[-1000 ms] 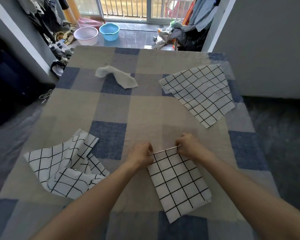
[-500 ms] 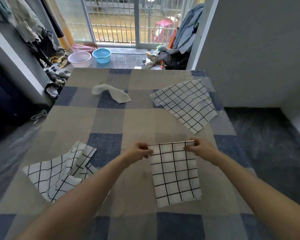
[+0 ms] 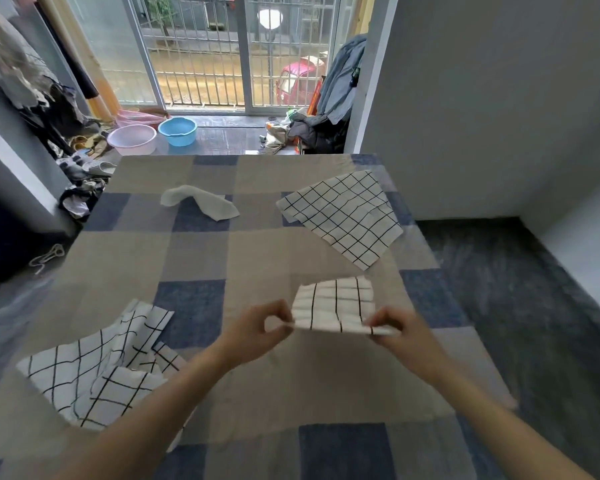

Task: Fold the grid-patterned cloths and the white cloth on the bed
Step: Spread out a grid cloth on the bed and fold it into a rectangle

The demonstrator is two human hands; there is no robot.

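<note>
**Q:** Above the near half of the bed [image 3: 201, 258], what do your hands hold?

**A:** You hold a folded grid-patterned cloth [image 3: 335, 306] lifted off the checked bedcover. Your left hand [image 3: 257, 336] pinches its near left corner between thumb and curled fingers. Your right hand [image 3: 400, 332] pinches the near right corner the same way.

**Q:** Which way does it run?

**A:** Its long axis runs left to right, between your two hands. The near edge is the gripped one; the rest of the cloth extends away from you toward the window and lies almost level. The cloth is motion-blurred, so the fold layers cannot be counted.

**Q:** Where are the remaining task cloths?

**A:** A crumpled grid cloth [image 3: 97, 368] lies on the near left of the bed, just beside your left forearm. A flat grid cloth [image 3: 343, 216] lies on the far right, set diagonally, one corner pointing toward you. The white cloth [image 3: 200, 202] lies loosely bunched at the far centre-left, well apart from the others.

**Q:** Is any writing or label readable?

**A:** No text can be made out on any cloth.

**Q:** What lies beyond the bed?

**A:** A pink basin [image 3: 132, 139] and a blue basin [image 3: 178, 130] stand touching on the floor before the barred window [image 3: 222, 53].
</note>
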